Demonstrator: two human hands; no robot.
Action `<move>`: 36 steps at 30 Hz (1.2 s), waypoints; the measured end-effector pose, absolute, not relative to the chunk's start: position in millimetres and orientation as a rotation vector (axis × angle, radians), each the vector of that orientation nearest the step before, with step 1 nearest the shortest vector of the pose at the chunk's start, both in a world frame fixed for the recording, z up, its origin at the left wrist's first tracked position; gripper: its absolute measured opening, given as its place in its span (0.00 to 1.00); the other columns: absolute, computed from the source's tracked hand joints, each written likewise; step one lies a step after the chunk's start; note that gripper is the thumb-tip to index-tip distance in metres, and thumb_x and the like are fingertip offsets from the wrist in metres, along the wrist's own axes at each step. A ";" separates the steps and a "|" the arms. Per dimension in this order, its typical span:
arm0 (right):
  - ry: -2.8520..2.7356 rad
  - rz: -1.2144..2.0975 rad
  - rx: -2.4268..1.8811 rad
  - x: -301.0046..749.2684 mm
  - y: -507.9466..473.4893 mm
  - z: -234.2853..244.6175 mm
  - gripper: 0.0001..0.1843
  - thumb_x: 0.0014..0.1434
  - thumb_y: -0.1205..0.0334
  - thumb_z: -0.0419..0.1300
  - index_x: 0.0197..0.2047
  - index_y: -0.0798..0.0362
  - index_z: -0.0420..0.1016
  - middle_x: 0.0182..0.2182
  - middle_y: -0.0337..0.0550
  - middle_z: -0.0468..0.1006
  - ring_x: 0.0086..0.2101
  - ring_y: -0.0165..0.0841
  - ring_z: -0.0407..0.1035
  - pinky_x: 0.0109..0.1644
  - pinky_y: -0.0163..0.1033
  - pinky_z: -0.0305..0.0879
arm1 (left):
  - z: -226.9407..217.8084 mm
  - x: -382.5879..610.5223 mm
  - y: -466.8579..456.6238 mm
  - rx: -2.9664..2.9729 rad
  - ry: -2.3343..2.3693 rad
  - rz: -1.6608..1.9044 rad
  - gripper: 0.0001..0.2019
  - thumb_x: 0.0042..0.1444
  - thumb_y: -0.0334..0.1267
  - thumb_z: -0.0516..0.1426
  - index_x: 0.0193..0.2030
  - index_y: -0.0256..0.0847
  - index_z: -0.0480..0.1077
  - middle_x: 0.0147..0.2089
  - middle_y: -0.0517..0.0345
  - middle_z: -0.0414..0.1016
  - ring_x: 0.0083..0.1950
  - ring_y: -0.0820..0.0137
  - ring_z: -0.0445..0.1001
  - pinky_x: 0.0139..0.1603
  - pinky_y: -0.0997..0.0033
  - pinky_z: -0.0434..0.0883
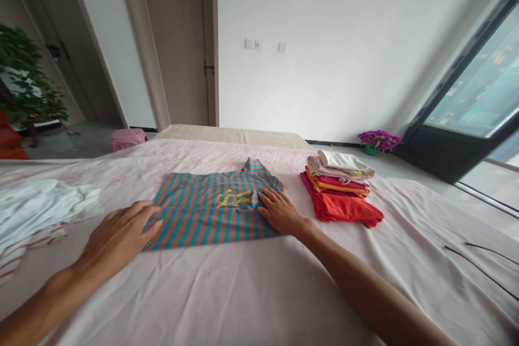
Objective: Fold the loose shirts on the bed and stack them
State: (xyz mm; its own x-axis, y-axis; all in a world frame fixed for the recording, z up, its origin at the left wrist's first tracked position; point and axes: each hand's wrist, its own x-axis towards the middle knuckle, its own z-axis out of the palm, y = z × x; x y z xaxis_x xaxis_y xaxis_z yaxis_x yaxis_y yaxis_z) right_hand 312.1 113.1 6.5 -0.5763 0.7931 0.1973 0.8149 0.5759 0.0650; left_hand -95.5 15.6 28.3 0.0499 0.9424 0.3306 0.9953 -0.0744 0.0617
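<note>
Bed [259, 292]: pink sheet, on which everything is carried.
Striped shirt [211, 211]: laid flat mid-bed, sides seemingly turned in; judged only partly folded.
Left hand [117, 238]: pressed flat on the shirt's left edge, fingers extended, nothing gripped.
Right hand [281, 211]: laid flat on the shirt's right edge, nothing gripped.
Folded stack [338, 186]: right of the shirt, judged finished.
Loose laundry [40, 208]: left of the shirt, unfolded.
</note>
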 end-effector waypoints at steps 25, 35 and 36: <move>-2.650 -0.089 -1.511 299.8 174.8 -1.6 0.35 0.71 0.43 0.40 0.73 0.53 0.49 0.72 0.48 0.46 0.70 0.40 0.41 0.72 0.50 0.38 | -26.0 -62.3 79.6 -2.210 -2.006 -0.217 0.31 0.65 0.55 0.44 0.71 0.44 0.57 0.74 0.47 0.53 0.74 0.54 0.51 0.70 0.50 0.52; -2.528 0.018 -1.783 284.0 209.6 5.8 0.31 0.71 0.47 0.40 0.72 0.51 0.53 0.71 0.50 0.50 0.70 0.44 0.42 0.70 0.57 0.40 | -10.1 -64.1 123.3 -1.905 -2.212 -0.243 0.30 0.64 0.52 0.43 0.65 0.37 0.66 0.71 0.38 0.59 0.72 0.45 0.53 0.69 0.41 0.50; -2.514 0.017 -1.800 281.0 214.1 5.2 0.32 0.71 0.46 0.40 0.72 0.51 0.52 0.72 0.50 0.49 0.70 0.44 0.42 0.70 0.57 0.39 | -8.6 -60.0 128.0 -1.952 -2.153 -0.281 0.30 0.65 0.50 0.43 0.65 0.36 0.66 0.70 0.39 0.60 0.73 0.48 0.53 0.70 0.44 0.49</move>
